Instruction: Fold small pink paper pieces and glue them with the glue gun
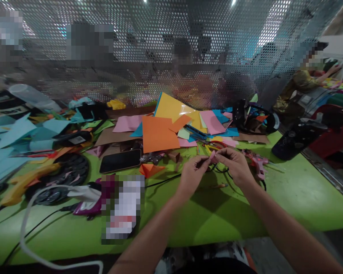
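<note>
A dark phone (120,160) is laid flat just below-left of the orange sheet (159,133). To the lower right of that sheet, a small pink paper piece (212,156) is held over the green table (288,198), pinched at its left end by the left hand (192,173) and at its right end by the right hand (236,165). Further right of the sheet, a pink glue gun (258,163) is seen beside the right hand.
</note>
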The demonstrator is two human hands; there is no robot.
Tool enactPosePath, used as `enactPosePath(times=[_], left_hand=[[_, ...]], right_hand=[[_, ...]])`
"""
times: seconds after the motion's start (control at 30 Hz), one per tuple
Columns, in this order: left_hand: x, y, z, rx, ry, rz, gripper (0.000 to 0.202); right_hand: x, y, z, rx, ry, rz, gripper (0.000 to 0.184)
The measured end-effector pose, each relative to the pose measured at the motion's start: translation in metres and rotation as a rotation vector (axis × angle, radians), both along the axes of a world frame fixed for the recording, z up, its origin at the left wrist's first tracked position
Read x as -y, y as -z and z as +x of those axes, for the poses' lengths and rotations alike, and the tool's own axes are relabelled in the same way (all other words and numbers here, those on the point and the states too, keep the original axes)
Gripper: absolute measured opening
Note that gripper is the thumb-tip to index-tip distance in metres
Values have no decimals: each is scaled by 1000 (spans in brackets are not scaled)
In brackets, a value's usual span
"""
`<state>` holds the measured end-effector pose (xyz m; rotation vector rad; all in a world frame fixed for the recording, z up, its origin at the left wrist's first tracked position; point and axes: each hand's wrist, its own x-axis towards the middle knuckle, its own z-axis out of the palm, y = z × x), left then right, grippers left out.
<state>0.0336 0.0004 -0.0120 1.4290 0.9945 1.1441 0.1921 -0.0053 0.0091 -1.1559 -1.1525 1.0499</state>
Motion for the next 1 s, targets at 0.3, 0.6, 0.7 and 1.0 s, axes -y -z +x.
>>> enactPosePath(times=[0.3,0.6,0.7,1.0], left_hand=[[-2,10,-2,-123,-6,126,19],[-1,5,0,-74,3,53,24],[0,1,1,-25,-2,3,23],[-1,0,0,60,-29,-93,22]], right_hand=[[-1,0,2,13,-18,-55,31],[0,0,1,-3,-35,-24,27],[0,0,0,-14,-33,-29,27],[0,-1,1,6,-33,-22,27]])
